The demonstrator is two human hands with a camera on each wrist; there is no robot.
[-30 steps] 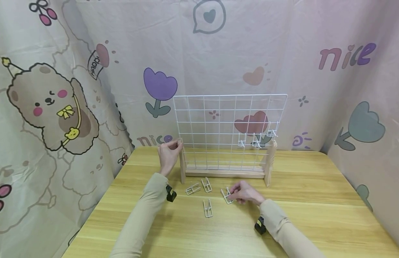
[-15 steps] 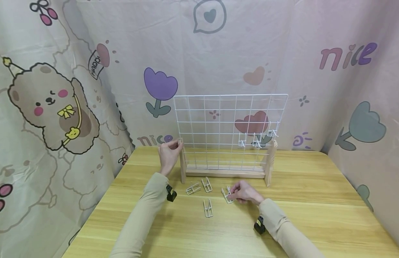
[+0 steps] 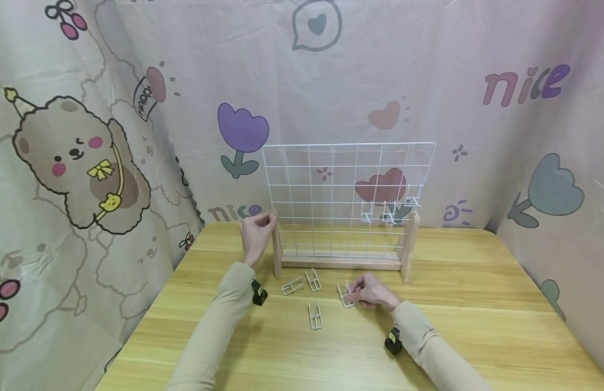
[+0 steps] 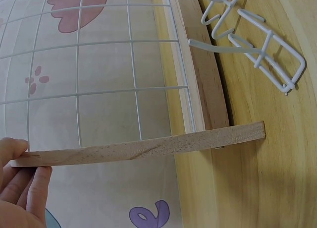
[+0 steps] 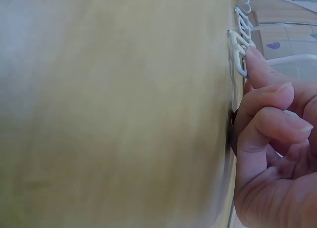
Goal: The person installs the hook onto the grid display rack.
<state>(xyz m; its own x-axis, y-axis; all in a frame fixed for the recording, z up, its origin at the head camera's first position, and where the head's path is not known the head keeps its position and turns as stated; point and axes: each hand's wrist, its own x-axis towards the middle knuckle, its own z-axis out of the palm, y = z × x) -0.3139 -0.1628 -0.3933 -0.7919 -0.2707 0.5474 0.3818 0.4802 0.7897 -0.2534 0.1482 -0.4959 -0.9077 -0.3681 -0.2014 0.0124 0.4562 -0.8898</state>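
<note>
My left hand (image 3: pixel 256 233) pinches the top of the left wooden post (image 3: pixel 277 251) of a stand that carries a white wire grid panel (image 4: pixel 79 44). In the left wrist view, thumb and fingers lie on opposite faces of that post's upper end. On the table in front of the stand, my right hand (image 3: pixel 373 292) pinches a white wire hook (image 5: pixel 240 53) between thumb and fingertips. The right wrist view shows it low, close to the tabletop, partly hidden by the thumb. Left of it lie three loose hooks of the same kind, one of them nearest me (image 3: pixel 315 316).
Three white hooks (image 3: pixel 389 217) hang on the lower right part of the grid. A wooden bar (image 3: pixel 341 263) joins the posts at the bottom. Printed cloth (image 3: pixel 184 32) surrounds the back and sides of the wooden table (image 3: pixel 477 304).
The hook at my right fingertips has shifted slightly to the right. My left hand keeps its place on the post, and the stand and loose hooks stay put.
</note>
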